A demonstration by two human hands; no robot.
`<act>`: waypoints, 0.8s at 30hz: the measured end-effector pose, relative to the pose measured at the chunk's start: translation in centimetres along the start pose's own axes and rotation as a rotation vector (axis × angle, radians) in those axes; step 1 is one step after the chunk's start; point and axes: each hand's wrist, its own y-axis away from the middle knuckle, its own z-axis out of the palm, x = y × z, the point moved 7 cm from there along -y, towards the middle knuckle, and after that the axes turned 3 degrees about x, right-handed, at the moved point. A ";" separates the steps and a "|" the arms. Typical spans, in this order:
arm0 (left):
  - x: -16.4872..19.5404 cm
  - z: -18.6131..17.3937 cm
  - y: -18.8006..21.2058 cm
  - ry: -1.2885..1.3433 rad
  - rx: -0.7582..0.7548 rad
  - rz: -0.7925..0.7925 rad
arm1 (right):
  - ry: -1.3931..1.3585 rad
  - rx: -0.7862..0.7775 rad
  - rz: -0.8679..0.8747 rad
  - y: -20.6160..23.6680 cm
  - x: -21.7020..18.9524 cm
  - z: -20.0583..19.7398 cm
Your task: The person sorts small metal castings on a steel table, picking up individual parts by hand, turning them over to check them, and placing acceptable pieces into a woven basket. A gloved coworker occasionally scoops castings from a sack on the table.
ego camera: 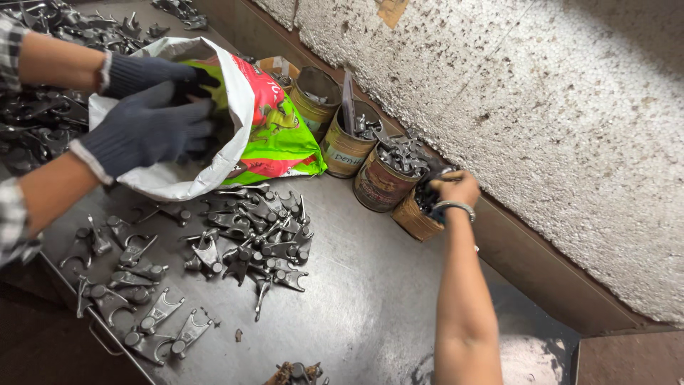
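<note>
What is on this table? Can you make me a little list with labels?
Right hand: right hand, curled over dark pieces at the end tin
Left hand: not in view
Co-worker: gloved hands at the mouth of a green-and-white bag
Table: metal table with forked metal parts, piled and scattered
Back: round tins holding parts, along the rough wall
</note>
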 end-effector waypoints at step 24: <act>-48.9 0.4 15.1 0.781 0.399 -0.399 | -1.335 -0.303 0.135 7.8 9.4 -16.5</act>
